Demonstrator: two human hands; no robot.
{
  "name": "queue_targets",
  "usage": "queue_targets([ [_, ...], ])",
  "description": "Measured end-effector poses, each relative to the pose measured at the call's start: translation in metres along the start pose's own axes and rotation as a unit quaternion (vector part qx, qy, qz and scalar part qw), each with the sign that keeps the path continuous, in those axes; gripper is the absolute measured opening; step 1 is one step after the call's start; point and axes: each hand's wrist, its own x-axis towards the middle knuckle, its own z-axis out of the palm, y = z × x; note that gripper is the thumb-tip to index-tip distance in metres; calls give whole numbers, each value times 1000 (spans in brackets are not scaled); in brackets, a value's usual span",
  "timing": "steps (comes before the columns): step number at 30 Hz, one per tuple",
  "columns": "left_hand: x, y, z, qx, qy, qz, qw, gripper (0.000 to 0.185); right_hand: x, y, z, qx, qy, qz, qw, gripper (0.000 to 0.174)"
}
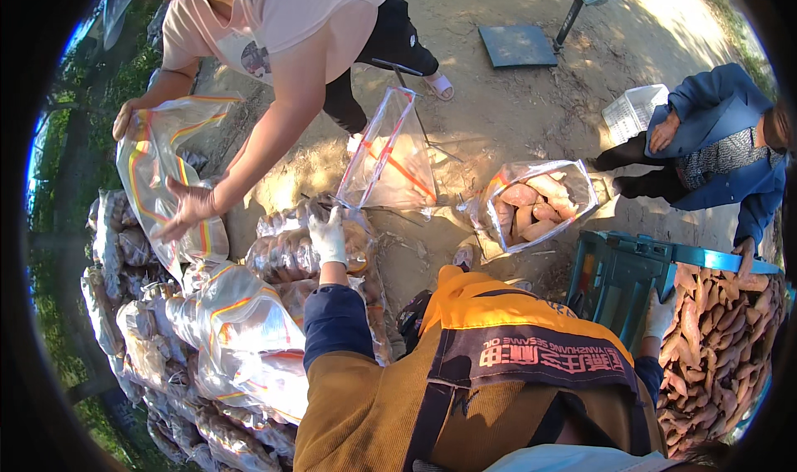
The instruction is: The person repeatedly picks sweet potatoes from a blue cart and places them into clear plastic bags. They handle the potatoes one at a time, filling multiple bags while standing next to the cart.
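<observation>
My left hand (328, 238), in a white glove, reaches over a filled clear plastic bag (283, 254). Its fingertips are at the bag's upper end, beside the corner of a clear bag with red stripes (389, 160) spread on a thin metal stand (425, 126). Whether the fingers grip anything is unclear. My right hand (660, 315), also gloved, is against the edge of a teal metal panel (629, 273) of a cargo bed. Sweet potatoes (716, 347) are heaped in that bed. Ahead, an open bag (588, 182) holds several large sweet potatoes (538, 204).
Across from me, a person (299, 30) handles a striped plastic bag (140, 179). Filled bags (143, 329) are stacked at left, with loose plastic (249, 322) on top. Another person (716, 142) touches the cargo rim at right. A platform scale (518, 45) and white crate (632, 111) stand behind.
</observation>
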Motion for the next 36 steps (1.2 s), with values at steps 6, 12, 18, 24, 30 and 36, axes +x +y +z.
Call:
queue_targets([
  [6, -39, 6, -12, -288, -24, 36, 957, 61, -5, -38, -14, -25, -15, -5, 1000, 73],
  [12, -61, 86, 6, -353, -80, 21, 932, 84, -13, -50, -30, 30, -15, -4, 999, 64],
  [18, -85, 169, 68, -371, -206, 90, 901, 83, -17, -55, -45, 58, -7, -8, 998, 65],
  [24, -179, 240, 138, -334, -416, 109, 839, 90, -8, -38, -50, 102, -31, 5, 994, 69],
  [30, -283, 289, 187, -274, -583, 150, 750, 95, -4, 13, -58, 271, -75, -7, 960, 66],
  [36, -341, 327, 205, -176, -730, 194, 631, 66, 1, 121, -89, 252, 83, 66, 962, 45],
])
